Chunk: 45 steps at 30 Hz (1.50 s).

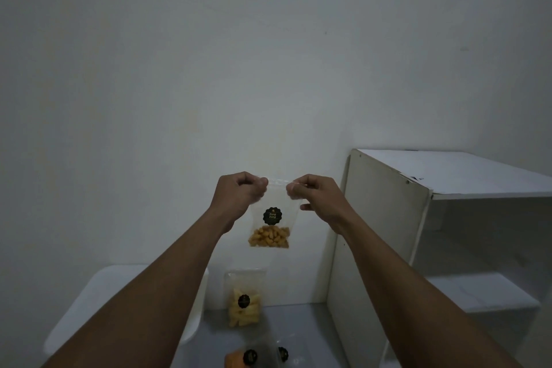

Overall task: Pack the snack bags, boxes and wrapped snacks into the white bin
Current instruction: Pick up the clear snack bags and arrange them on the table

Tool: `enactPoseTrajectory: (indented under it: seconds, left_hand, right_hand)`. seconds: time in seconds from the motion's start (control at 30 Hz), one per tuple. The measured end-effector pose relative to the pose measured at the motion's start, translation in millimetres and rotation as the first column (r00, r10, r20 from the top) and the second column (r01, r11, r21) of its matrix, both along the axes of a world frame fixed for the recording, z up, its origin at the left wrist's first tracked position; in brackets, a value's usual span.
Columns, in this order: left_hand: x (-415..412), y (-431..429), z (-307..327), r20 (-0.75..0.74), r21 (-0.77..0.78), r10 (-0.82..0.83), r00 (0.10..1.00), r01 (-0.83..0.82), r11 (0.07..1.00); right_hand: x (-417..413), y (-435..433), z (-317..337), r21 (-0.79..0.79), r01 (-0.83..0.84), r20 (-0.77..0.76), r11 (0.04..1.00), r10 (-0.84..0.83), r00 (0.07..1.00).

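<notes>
A clear snack bag [270, 230] with a black round label and golden-brown pieces at its bottom hangs in the air before the wall. My left hand [240, 196] pinches its top left corner and my right hand [313, 193] pinches its top right corner. Below, the white bin [89, 302] stands at the lower left, mostly hidden by my left forearm. A second clear bag of pale yellow snacks [244, 299] lies beside the bin. At the bottom edge lie an orange snack bag [239, 358] and another clear bag [283, 352] with a black label.
A white open shelf unit [418, 233] stands at the right, close to my right forearm. A plain white wall fills the background. The snacks rest on a grey surface [298, 323] between the bin and the shelf unit.
</notes>
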<state>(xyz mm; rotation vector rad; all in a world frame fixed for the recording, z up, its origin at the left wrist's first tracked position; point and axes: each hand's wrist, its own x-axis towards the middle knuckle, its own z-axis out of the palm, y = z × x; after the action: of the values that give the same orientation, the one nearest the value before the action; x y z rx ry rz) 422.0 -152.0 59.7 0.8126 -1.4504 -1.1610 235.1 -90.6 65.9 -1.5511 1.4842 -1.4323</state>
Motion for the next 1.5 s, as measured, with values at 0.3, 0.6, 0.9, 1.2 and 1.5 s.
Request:
enactPoseTrajectory:
  seconds: [0.3,0.6,0.9,1.2,1.5]
  left_hand:
    - [-11.7,4.1,-8.8,0.163,0.02,-0.133,0.978,0.131,0.991]
    - [-18.6,-10.9,-25.8,0.102,0.027,-0.071,0.992,0.069,0.997]
    - [-30.6,-22.2,-121.9,0.186,0.31,-0.199,0.962,0.134,0.941]
    - [-75.5,-57.8,-236.5,0.238,0.456,-0.055,0.97,-0.062,0.888]
    - [-112.5,-80.9,-268.9,0.275,0.602,0.21,0.938,-0.338,0.723]
  right_hand:
    - [-2.4,1.0,-7.7,-0.014,0.033,-0.057,0.999,-0.033,0.998]
    - [-15.7,-0.2,-54.4,0.15,-0.015,0.069,0.989,0.004,0.998]
    - [-37.2,-14.3,-121.4,0.218,0.098,0.155,0.971,-0.134,0.979]
    - [-68.7,-63.5,-240.6,0.35,0.212,0.105,0.913,-0.263,0.959]
    - [-74.5,-75.6,-297.9,0.331,0.238,-0.094,0.913,-0.219,0.971]
